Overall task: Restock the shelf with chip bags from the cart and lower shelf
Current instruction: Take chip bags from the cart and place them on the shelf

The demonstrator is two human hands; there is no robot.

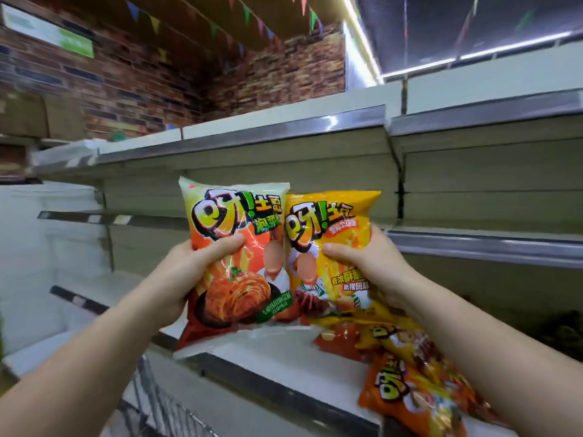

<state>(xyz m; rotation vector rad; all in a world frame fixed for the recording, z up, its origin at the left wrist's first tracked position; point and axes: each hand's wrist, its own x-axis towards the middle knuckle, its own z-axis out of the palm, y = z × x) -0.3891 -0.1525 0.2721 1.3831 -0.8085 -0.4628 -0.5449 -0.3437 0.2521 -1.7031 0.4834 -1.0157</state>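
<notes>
Orange chip bag [235,247] upright in the left hand [192,266], thumb across its front, fingers hidden behind, yellow chip bag [331,244] touching beside it, pinched likewise by the right hand [369,263], both above the lower shelf [284,357], more chip bags [410,383] lying there, cart [157,402] below.

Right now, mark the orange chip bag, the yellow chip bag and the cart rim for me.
orange chip bag [233,222]: head view, on the upper front print, above the left thumb.
yellow chip bag [331,222]: head view, on the upper front print.
cart rim [151,395]: head view, on the wire edge at bottom left.
</notes>
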